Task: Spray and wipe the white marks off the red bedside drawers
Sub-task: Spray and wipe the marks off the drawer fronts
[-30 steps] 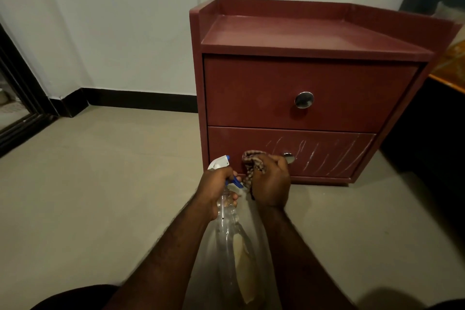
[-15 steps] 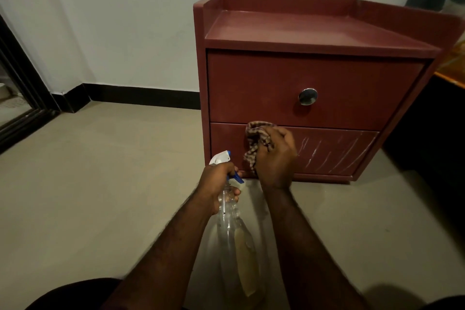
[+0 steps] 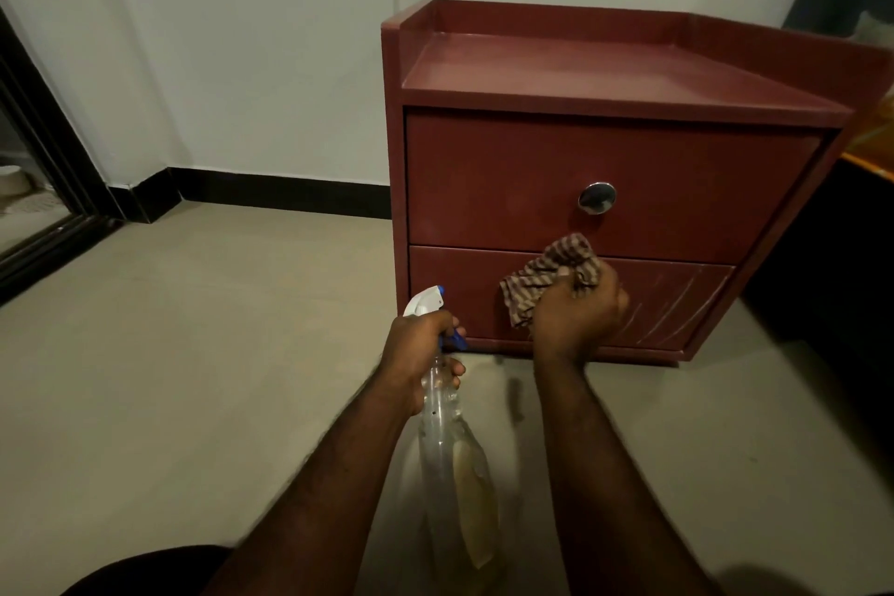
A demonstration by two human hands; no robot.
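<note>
My right hand bunches a striped cloth in a tight grip, pressed to the lower drawer of the red bedside drawers on the floor ahead. The white marks slant across that drawer just right of this hand, the nearer one, forearm stretched forward. My left hand, low and left, grips the spray bottle by its neck.

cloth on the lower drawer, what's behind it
The lower drawer front. White marks show right of the right hand; any behind the cloth are hidden.
</note>
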